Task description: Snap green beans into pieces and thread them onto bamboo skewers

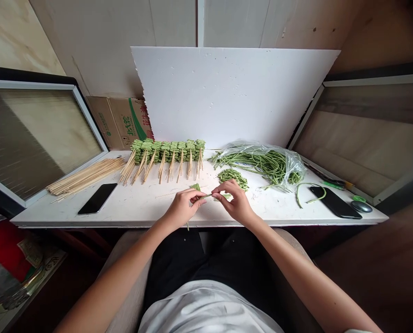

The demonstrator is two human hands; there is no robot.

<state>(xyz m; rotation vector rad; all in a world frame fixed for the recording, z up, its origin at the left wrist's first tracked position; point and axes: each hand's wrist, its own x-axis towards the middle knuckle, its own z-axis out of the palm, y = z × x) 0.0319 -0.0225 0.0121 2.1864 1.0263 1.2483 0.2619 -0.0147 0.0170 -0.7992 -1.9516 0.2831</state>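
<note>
Over the front of the white table, my left hand (185,206) and my right hand (234,200) meet with their fingertips pinched. A short length of green bean (206,196) runs between them, one end in each hand. Just behind my left fingers lies a small row of bean pieces (195,187), partly hidden by that hand. Cut bean pieces (233,178) are heaped right behind my right hand, and a few more lie under its fingers. A thin green end hangs below my left hand; where it comes from is hidden.
Bean skewers (173,150) stand stacked at the back left, beside loose bamboo sticks (87,175). Long beans (262,162) lie in a plastic bag (294,162) at the back right. Phones (97,199) (334,202) lie at both sides. A white board (234,92) stands behind.
</note>
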